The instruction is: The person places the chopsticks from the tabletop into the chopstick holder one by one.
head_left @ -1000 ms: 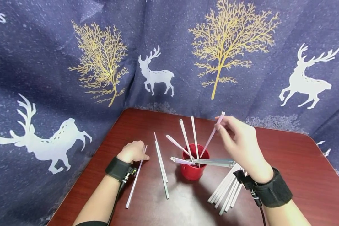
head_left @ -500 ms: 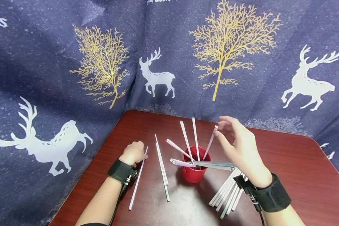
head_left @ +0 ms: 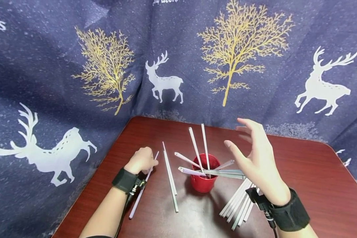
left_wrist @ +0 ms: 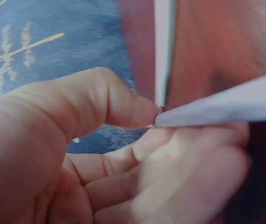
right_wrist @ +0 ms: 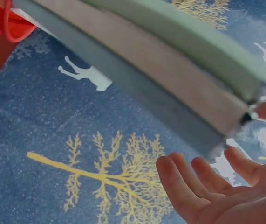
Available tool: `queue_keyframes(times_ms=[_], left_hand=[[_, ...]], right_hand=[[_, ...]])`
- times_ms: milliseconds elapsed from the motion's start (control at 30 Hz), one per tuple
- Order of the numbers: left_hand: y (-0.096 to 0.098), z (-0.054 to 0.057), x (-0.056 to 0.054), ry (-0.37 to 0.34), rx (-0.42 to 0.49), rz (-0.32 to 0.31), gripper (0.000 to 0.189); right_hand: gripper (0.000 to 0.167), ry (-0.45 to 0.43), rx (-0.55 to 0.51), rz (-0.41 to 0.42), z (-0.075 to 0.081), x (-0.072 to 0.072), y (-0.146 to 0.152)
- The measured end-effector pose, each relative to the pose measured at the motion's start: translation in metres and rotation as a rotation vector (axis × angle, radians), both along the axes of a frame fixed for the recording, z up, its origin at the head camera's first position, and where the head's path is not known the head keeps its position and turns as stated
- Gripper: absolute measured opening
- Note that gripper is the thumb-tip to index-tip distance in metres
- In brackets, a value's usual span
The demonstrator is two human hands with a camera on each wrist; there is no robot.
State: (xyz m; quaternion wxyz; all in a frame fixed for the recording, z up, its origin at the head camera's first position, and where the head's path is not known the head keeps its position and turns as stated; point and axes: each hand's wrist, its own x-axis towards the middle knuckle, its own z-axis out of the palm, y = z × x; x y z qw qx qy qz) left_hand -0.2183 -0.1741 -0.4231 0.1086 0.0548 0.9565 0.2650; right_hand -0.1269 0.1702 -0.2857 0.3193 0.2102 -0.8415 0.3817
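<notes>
My left hand (head_left: 142, 160) pinches a long thin lilac stick (head_left: 137, 202), which looks like a wrapped straw, between thumb and fingers at the table's left. In the left wrist view the thumb (left_wrist: 128, 106) presses onto its pale shaft (left_wrist: 226, 103). A small red bucket (head_left: 203, 185) stands mid-table with several such sticks (head_left: 196, 145) leaning out in different directions. To its right my right hand (head_left: 260, 158) hovers, fingers spread, holding nothing. Green, pinkish and grey-blue sticks (right_wrist: 160, 70) with jagged ends pass close to the right fingertips (right_wrist: 167, 165) in the right wrist view.
Two pale sticks (head_left: 170, 178) lie between the left hand and the bucket. A fanned bunch of several whitish sticks (head_left: 238, 203) lies right of the bucket, partly below the right hand. A blue cloth (head_left: 166, 109) with deer and trees hangs behind the brown table (head_left: 309, 172).
The right hand has let go of a lilac stick, which tipped over to the right in the bucket. That hand has drawn back and opened. The left hand's stick has shifted its angle.
</notes>
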Motion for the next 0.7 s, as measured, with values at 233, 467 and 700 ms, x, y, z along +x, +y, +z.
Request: queue_keyframes(times_ms=[233,467,700], left_hand=[[-0.009,0.025,0.005,-0.187,0.467,-0.098,0.009],[-0.019,0.053,0.011,-0.151,0.677,-0.158,0.010],[-0.033,0.077,0.022,-0.111,1.085,-0.225,0.012]], right_hand=[[0.065,0.065,-0.122,0.017,0.008,0.017,-0.010],[0.037,0.316,-0.359,-0.072,0.014,0.041,-0.025],[0.039,0.791,-0.548,-0.167,0.002,0.028,-0.047]])
